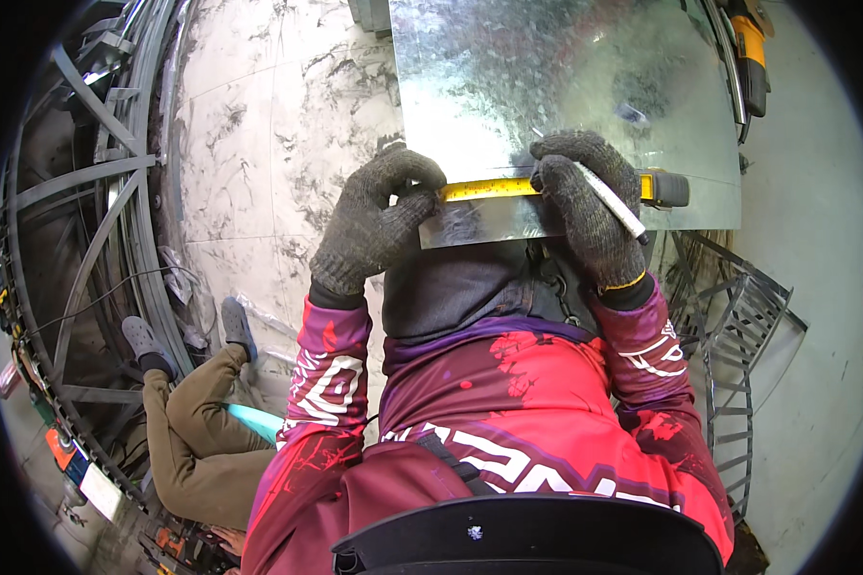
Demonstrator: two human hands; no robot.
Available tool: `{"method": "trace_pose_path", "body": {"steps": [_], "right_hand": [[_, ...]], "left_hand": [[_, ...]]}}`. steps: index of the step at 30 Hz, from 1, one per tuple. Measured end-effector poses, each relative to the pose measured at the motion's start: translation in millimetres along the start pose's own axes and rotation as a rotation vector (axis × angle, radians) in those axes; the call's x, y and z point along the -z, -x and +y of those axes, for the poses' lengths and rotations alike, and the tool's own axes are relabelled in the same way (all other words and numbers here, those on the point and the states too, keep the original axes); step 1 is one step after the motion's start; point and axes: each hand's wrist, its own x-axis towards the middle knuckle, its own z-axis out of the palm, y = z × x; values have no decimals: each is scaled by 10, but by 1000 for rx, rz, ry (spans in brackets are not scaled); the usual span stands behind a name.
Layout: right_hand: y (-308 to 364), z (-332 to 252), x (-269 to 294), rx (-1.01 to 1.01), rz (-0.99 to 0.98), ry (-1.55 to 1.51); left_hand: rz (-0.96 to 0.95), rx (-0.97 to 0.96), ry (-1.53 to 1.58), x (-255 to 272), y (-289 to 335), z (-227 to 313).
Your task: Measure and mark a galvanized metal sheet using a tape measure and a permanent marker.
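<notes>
A shiny metal sheet [479, 86] lies in front of my body, its near edge close to my waist. Across it near that edge runs the yellow blade of a tape measure [489, 189], with its black and yellow case [669, 190] to the right. My left hand [369, 211], in a dark knit glove, pinches the blade's end at the sheet's left edge. My right hand [594, 216], gloved alike, grips a white pen [604, 196] and rests over the blade, hiding part of it. The pen slants, its dark end toward me.
A yellow and black power tool [750, 57] is beside the sheet's far right corner. Metal frames [96, 192] stand along the left, and a slatted metal frame [738, 335] is at the right. A person in brown trousers [187, 441] is at lower left.
</notes>
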Motion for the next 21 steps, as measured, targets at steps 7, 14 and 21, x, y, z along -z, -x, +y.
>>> {"method": "trace_pose_path", "body": {"steps": [7, 14, 21], "right_hand": [[25, 43, 22, -26, 4, -76], [9, 171, 5, 108, -53, -52], [28, 121, -17, 130, -110, 49]], "left_hand": [[-16, 17, -79, 15, -24, 49], [-15, 42, -28, 13, -12, 28], [-29, 51, 1, 23, -2, 7]]}}
